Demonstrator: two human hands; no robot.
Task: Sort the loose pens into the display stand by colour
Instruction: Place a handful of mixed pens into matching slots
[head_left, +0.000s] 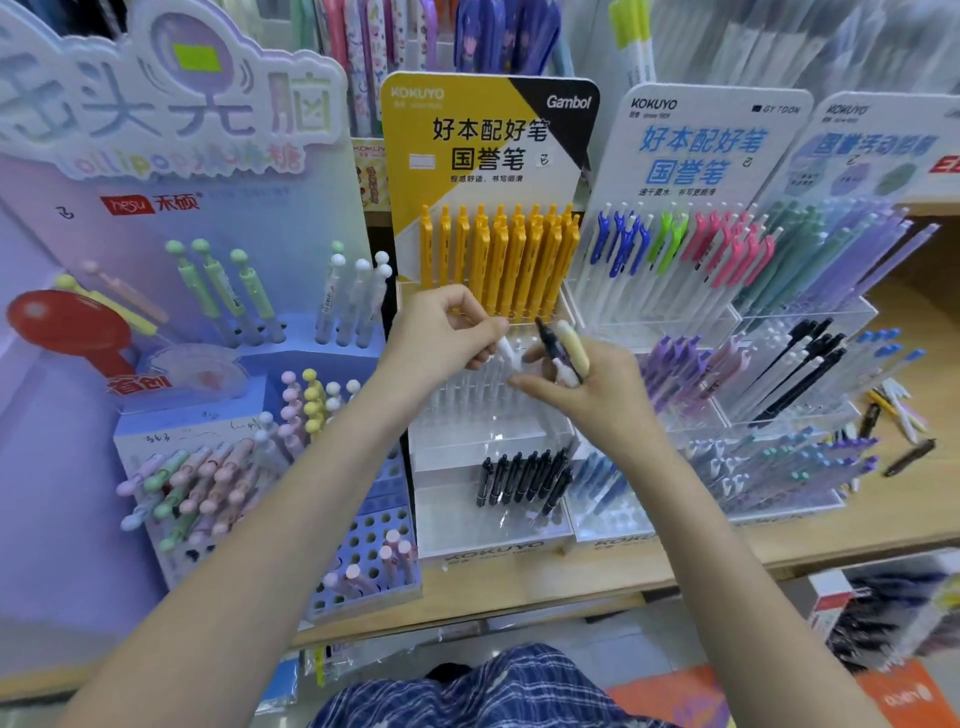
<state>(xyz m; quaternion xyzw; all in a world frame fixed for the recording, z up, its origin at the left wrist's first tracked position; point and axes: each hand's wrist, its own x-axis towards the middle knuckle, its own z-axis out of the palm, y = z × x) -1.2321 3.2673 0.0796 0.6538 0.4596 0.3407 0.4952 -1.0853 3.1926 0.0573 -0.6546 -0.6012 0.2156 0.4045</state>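
Stationery shop, probably: wooden shelf crowded with branded card-backed display stands, tiered clear trays of pens grouped by colour; packaged stock hanging behind, blurred.

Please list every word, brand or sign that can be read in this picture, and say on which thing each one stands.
"KOKUYO", "Gambol", "好本配好笔 国誉笔": yellow header card.
"KOKUYO", "好本配好笔 国誉笔": white header card; its small lines are blurred.
"KOKUYO": third header card; the rest is blurred.
"hesu 禾硕", "lollipop": purple display stand; its big pastel characters are only partly readable.
"KOKUYO": clear acrylic stand's front edge.
"首创": red sign.
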